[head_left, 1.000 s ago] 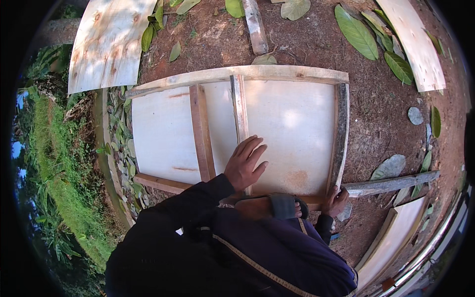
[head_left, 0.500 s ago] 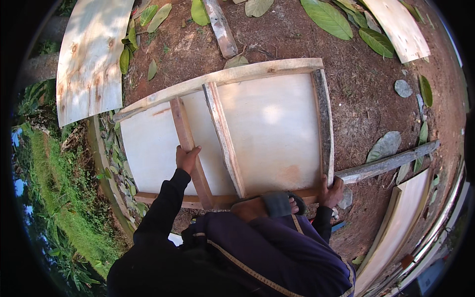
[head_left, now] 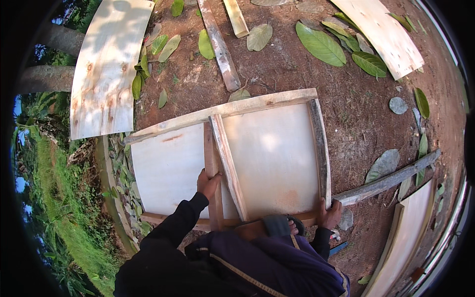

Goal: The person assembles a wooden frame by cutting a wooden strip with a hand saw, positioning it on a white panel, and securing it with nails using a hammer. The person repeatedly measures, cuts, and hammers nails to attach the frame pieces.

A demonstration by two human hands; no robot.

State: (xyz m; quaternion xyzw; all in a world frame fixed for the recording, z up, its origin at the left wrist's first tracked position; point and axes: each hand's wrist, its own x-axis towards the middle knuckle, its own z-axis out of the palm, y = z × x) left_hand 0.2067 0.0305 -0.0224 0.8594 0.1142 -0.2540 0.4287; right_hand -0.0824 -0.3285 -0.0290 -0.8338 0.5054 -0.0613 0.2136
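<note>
A plywood panel point(head_left: 269, 163) lies on the ground before me, edged by a wooden frame point(head_left: 257, 104). My left hand point(head_left: 209, 183) is closed round a brown wooden batten point(head_left: 211, 153) that spans the panel from the far rail to the near one. Just right of it is a paler cross batten point(head_left: 228, 163); their far ends nearly meet, while a gap shows nearer me. At the near right corner, my right hand point(head_left: 330, 214) grips the frame where a dark weathered end piece point(head_left: 320, 148) meets the near rail. My sandalled foot point(head_left: 279, 226) rests at the near rail.
A grey timber point(head_left: 388, 183) lies on the soil right of the frame. Plywood sheets lie at far left point(head_left: 106, 69) and far right point(head_left: 381, 34). Two loose battens, one of them point(head_left: 220, 49) weathered, lie beyond the frame. A long board point(head_left: 403, 237) is at near right, and large leaves are scattered about.
My left hand has slid the brown batten rightward, close to the paler cross batten. My right hand stays at the corner. The whole scene sits lower in view.
</note>
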